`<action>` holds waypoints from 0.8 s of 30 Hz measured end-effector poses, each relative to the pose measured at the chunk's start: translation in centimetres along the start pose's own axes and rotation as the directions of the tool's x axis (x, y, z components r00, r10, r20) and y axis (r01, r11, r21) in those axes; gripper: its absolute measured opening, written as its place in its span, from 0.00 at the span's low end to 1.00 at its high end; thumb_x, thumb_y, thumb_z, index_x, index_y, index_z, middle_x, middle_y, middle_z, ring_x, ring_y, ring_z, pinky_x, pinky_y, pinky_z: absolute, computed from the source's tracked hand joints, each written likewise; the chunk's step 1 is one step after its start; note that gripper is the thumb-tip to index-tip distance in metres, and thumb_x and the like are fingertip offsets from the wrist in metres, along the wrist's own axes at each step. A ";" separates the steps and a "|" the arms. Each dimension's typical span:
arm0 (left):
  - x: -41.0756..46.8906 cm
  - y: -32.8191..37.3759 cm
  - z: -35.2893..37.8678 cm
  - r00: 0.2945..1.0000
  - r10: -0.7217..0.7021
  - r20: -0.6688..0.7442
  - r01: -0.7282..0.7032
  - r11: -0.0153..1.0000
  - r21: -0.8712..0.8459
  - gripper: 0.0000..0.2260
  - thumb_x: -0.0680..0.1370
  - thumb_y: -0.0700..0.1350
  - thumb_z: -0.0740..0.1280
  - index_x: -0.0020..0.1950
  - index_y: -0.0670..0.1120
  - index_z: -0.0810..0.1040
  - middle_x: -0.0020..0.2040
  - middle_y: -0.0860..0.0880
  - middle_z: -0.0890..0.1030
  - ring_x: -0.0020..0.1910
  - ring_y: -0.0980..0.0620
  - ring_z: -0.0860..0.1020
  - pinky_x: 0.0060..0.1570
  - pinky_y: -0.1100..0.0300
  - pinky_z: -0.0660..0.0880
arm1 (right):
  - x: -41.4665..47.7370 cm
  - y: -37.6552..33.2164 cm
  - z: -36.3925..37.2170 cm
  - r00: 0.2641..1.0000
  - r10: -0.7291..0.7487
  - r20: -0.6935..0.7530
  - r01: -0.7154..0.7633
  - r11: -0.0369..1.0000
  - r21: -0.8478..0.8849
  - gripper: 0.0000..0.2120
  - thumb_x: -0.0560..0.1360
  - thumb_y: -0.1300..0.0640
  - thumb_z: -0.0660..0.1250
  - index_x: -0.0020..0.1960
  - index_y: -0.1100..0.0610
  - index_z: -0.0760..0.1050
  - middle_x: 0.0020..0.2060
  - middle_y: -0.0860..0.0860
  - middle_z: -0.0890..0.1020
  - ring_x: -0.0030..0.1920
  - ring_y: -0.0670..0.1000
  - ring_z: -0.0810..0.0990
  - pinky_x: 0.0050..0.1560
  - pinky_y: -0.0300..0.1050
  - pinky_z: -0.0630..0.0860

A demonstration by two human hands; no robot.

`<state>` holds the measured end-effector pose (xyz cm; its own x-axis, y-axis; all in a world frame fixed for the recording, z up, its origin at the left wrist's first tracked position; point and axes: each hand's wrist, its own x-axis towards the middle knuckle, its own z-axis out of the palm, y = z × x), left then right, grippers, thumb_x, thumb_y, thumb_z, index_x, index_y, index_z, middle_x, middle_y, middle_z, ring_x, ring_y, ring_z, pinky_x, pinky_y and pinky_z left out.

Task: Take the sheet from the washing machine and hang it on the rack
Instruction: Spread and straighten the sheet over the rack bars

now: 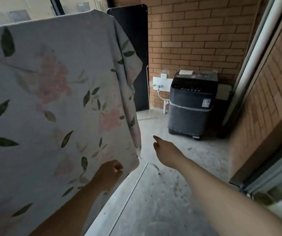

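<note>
Sheet (51,92): pale cloth printed with faded pink flowers and dark green leaves; it takes up the left half of the view.
Sheet, how it hangs: folded over a straight line at the top and falling flat, with a few soft creases. At its right edge a second layer hangs behind the front one. The rack bar under the fold is covered by the cloth.
Sheet, lower corner: the right edge ends in a corner hanging just above the floor (179,201).
Left hand (110,174): in front of the cloth, just inside that lower right corner. Its fingers are curled in, with the tips meeting the thumb. I cannot tell if cloth is pinched between them.
Right hand (166,150): stretched forward beside the sheet's right edge, close to the corner but apart from it. The fingers are straight and together, holding nothing.
Washing machine (192,106): dark top-loader with the lid down, standing against the brick wall (205,31), well apart from the sheet.
Black panel (133,48): upright behind the sheet's right edge.
White rod (133,189): runs low along the floor, below the corner of the sheet.
</note>
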<state>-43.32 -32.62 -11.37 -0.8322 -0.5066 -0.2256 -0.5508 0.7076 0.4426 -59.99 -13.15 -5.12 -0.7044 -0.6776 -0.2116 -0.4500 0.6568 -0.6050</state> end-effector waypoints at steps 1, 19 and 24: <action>1.6 1.0 0.1 1.000 -0.013 -0.006 0.013 0.999 -0.050 0.03 0.77 0.46 0.69 0.48 0.54 0.76 0.45 0.58 0.79 0.45 0.56 0.77 0.46 0.68 0.69 | 1.3 0.7 -1.0 1.000 0.001 -0.007 -0.001 1.000 0.009 0.23 0.84 0.51 0.48 0.79 0.49 0.56 0.71 0.55 0.73 0.66 0.58 0.74 0.63 0.49 0.71; 39.0 15.0 2.4 0.925 -0.379 -0.033 0.303 0.788 -0.536 0.04 0.79 0.31 0.62 0.51 0.37 0.75 0.34 0.40 0.76 0.22 0.52 0.77 0.19 0.66 0.68 | 33.2 10.8 -20.4 0.995 -0.021 0.093 0.023 0.999 -0.024 0.23 0.84 0.50 0.47 0.79 0.47 0.55 0.74 0.55 0.68 0.71 0.59 0.68 0.69 0.54 0.67; 46.5 18.4 2.3 0.855 -0.518 0.015 0.366 0.583 -0.725 0.11 0.77 0.35 0.66 0.59 0.40 0.75 0.46 0.40 0.80 0.39 0.43 0.82 0.35 0.55 0.73 | 43.1 14.5 -24.4 0.986 -0.057 0.158 0.063 0.998 -0.030 0.21 0.84 0.49 0.47 0.76 0.48 0.59 0.70 0.58 0.71 0.66 0.61 0.71 0.66 0.55 0.69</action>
<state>-92.31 -42.09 -15.70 -0.4274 -0.7924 -0.4353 -0.5790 -0.1298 0.8049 -110.25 -24.74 -4.32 -0.5817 -0.7578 -0.2957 -0.5096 0.6228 -0.5936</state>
